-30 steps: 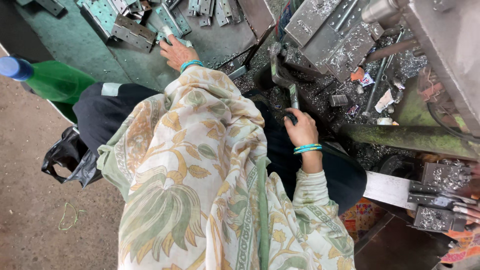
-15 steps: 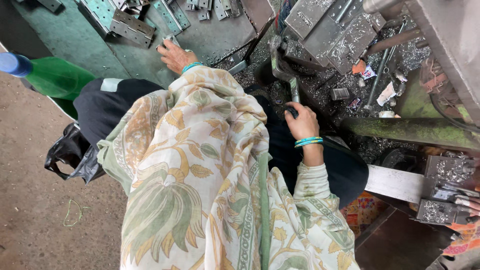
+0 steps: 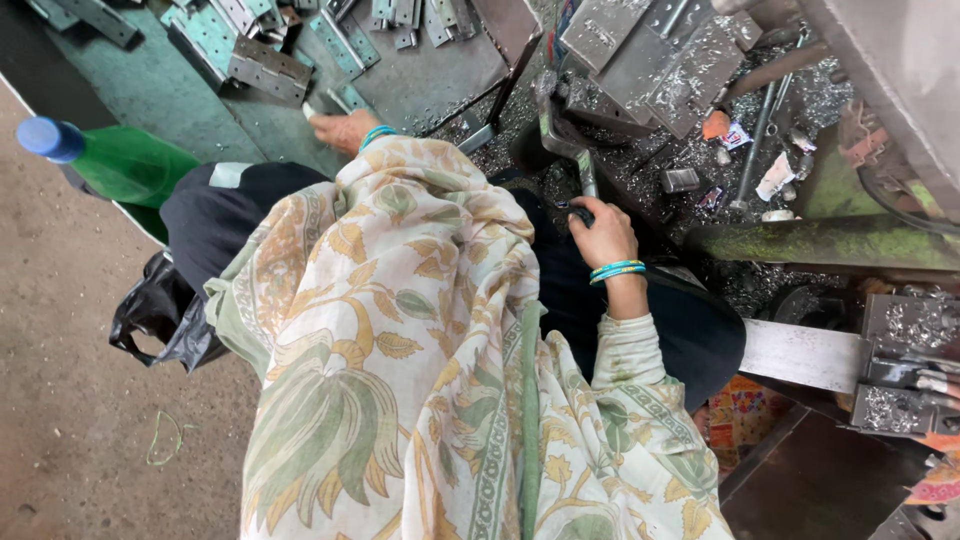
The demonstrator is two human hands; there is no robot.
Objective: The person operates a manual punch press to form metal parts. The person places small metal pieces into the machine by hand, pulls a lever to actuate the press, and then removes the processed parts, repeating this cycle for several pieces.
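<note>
My left hand (image 3: 342, 128), with a teal bangle at the wrist, reaches out over the green table (image 3: 150, 95). Its fingertips close on a small flat metal plate (image 3: 316, 108) beside a heap of similar hinge-like plates (image 3: 262, 68). My right hand (image 3: 600, 236), also with teal bangles, is closed around the dark handle of a press lever (image 3: 586, 184). The lever rises toward a grey metal machine block (image 3: 640, 55). A floral cream and green shawl (image 3: 400, 330) covers my shoulders and hides my lap.
Metal shavings and small scraps (image 3: 700, 160) litter the machine bed. A green bottle with a blue cap (image 3: 110, 158) lies at the left, and a black bag (image 3: 160, 310) sits on the concrete floor. Grey metal blocks (image 3: 910, 350) stand at the right.
My left hand has drawn back a little from the heap of plates toward my body. The right hand keeps its grip on the lever handle.
</note>
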